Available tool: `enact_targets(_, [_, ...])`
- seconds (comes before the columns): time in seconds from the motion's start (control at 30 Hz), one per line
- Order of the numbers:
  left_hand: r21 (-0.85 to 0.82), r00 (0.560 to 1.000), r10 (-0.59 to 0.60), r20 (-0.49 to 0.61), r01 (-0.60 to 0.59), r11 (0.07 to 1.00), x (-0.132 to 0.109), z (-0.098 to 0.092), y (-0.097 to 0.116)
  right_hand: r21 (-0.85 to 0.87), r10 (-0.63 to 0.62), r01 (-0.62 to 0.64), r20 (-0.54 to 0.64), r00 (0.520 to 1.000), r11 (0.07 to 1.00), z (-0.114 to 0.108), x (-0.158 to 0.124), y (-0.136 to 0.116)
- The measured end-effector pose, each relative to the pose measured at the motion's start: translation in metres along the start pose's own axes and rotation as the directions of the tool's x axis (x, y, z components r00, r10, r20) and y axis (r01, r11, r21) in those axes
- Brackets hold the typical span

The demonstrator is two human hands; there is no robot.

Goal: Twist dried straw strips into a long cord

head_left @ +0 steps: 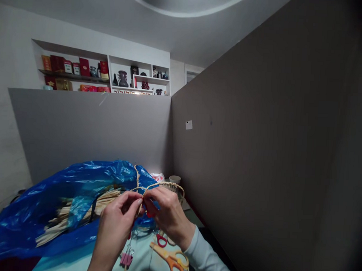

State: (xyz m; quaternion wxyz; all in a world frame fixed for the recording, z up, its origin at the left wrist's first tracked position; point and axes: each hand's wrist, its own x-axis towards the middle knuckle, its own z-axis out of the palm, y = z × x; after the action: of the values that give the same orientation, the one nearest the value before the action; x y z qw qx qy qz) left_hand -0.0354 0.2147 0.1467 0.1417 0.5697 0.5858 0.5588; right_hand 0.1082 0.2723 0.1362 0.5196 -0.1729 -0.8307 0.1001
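My left hand (117,221) and my right hand (167,213) meet over the table, fingertips pinched together on a thin tan straw strip (163,185) that loops up and over to the right. Something small and red (150,213) shows between the fingers; I cannot make out what it is. Just behind the left hand lies a bundle of pale straw strips (76,217) inside a blue plastic bag (62,194).
Orange-handled scissors (170,258), smaller red-handled scissors (161,240) and a pink binder clip (126,259) lie on the light teal table (140,267). Grey partition boards (259,155) close the back and right. A white cup (174,179) stands in the corner. Shelves (102,74) hold boxes and vases.
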Motion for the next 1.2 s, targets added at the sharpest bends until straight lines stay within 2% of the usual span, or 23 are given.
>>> enact_targets(0.2, [0.079,0.998,0.058,0.024,-0.059,0.995,-0.004,-0.004,0.005,0.086,0.018,-0.015,-0.038,0.999,0.996,0.000,0.001,-0.006])
enact_targets(0.4, [0.047,0.994,0.064,0.085,-0.068,0.997,-0.003,-0.003,0.008,0.117,0.079,-0.067,-0.097,0.992,0.991,0.004,0.001,-0.008])
enact_targets(0.6, [-0.023,0.993,0.056,0.104,-0.054,0.998,-0.002,0.000,0.005,0.107,0.031,-0.020,-0.096,0.995,0.994,0.001,0.003,-0.007])
enact_targets(0.73, [-0.041,0.995,0.029,0.091,-0.025,0.999,-0.002,0.003,0.005,0.099,0.033,-0.025,-0.079,0.996,0.995,-0.002,0.004,-0.006])
enact_targets(0.83, [-0.042,0.997,0.053,0.055,-0.050,0.998,-0.003,0.008,0.004,0.111,0.046,-0.036,-0.095,0.994,0.993,-0.001,0.003,-0.004])
enact_targets(0.97, [-0.005,0.995,0.059,0.078,-0.058,0.998,-0.005,0.015,0.001,0.058,0.095,-0.089,-0.114,0.989,0.994,-0.001,0.002,-0.006])
enact_targets(1.07, [0.045,0.997,0.061,0.050,-0.063,0.997,-0.006,0.018,0.002,-0.006,0.131,-0.133,-0.127,0.983,0.991,0.000,0.001,-0.010])
enact_targets(1.2, [0.057,0.997,0.078,0.004,-0.079,0.995,-0.008,0.020,0.007,-0.110,0.105,-0.116,-0.101,0.989,0.987,0.001,0.000,-0.012])
